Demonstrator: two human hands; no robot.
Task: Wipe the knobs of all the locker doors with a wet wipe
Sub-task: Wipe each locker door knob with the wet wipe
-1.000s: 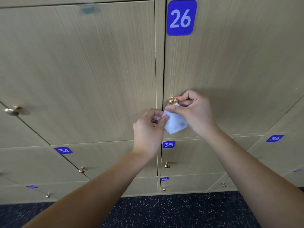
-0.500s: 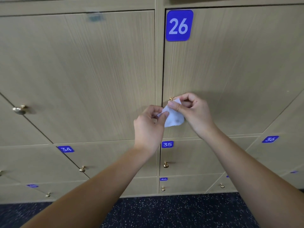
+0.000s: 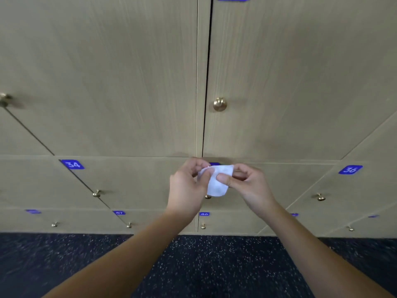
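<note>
Head view: left hand (image 3: pixel 185 186) and right hand (image 3: pixel 249 186) both pinch the white wet wipe (image 3: pixel 218 181), held between them in front of the lower locker row, clear of the doors. Brass knob (image 3: pixel 219 104) of the upper right door sits bare above the hands. Another knob (image 3: pixel 208 197) peeks out just below the wipe. Labels 34 (image 3: pixel 72 164) and 36 (image 3: pixel 350 169) flank the hands.

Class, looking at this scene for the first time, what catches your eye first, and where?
Two hands, left hand and right hand, pinch a white wipe at the centre. Above them a brass knob shines on a wooden locker door. Blue number tag 34 sits lower left.
</note>
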